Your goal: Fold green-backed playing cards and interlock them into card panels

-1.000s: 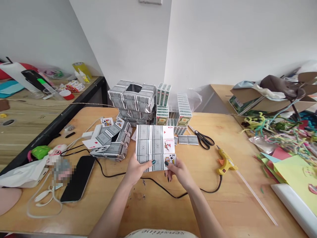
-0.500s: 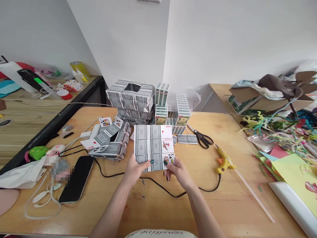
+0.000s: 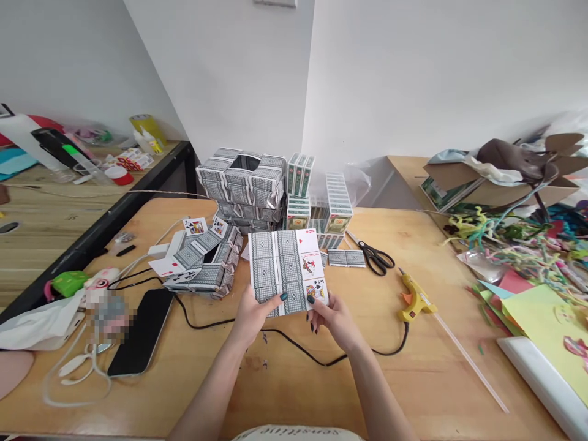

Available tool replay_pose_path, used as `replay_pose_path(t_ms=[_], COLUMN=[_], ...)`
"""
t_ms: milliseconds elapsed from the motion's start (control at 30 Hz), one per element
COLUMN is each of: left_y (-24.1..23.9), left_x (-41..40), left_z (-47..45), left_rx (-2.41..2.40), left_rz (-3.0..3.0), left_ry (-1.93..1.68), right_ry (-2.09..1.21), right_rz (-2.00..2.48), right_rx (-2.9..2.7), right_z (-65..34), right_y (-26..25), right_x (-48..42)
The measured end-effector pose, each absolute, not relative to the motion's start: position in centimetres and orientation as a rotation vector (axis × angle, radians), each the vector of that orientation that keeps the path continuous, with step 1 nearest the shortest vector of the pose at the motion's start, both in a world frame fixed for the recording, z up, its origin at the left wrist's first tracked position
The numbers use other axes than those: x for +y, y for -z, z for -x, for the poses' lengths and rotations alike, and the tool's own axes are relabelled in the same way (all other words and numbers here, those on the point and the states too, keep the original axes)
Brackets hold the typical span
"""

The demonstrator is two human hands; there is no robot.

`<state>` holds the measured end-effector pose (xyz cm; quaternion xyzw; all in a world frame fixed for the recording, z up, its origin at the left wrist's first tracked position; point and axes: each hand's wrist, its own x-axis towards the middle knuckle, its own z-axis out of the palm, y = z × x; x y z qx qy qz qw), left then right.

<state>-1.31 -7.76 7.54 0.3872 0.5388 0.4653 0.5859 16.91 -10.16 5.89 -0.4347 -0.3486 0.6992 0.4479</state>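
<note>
A panel of joined playing cards (image 3: 288,269) is held up above the table between both hands. Most of its cards show patterned grey backs; an ace, a joker and a king face up along its right side. My left hand (image 3: 252,311) grips the lower left corner, thumb on top. At the lower right corner my right hand (image 3: 334,318) pinches the panel, its thumb by the king and its fingers underneath. Behind the panel, a stack of card-covered boxes (image 3: 243,184) has a dark opening in its top. A lower card-covered box (image 3: 225,269) with loose cards lies to the left.
Packed card decks (image 3: 339,205) stand at the back. Right of the panel are black-handled scissors (image 3: 377,257) and a yellow glue gun (image 3: 413,297) whose cable (image 3: 303,349) crosses the table. A phone (image 3: 141,331) lies left; coloured paper (image 3: 537,318) is at the right.
The card panel has tilted slightly, its lower edge shifting a little right with my right hand. Both hands keep their hold; the view has moved slightly.
</note>
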Motion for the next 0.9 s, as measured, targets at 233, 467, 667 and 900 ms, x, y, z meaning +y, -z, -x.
replay_pose_path(t_ms=[233, 467, 667, 900], left_y=[-6.4, -6.0, -5.4, -5.5], left_x=[-7.8, -8.6, -9.9, -8.1], left_z=[0.9, -0.4, -1.0, 3.3], left_rx=[1.33, 1.445, 1.233, 1.048], left_rz=[-0.936, -0.94, -0.896, -0.811], left_ry=[-1.192, -1.226, -1.206, -1.348], right_ry=[-1.761, -1.683, -1.521, -1.507], right_rz=[1.068, 1.11, 1.138, 1.017], right_rx=[-0.602, -0.553, -0.503, -0.537], right_z=[-15.3, -14.5, -14.8, -18.3], right_y=[-4.7, -3.9, -3.4, -4.4], right_x=[-10.8, -10.9, -11.0, -10.6])
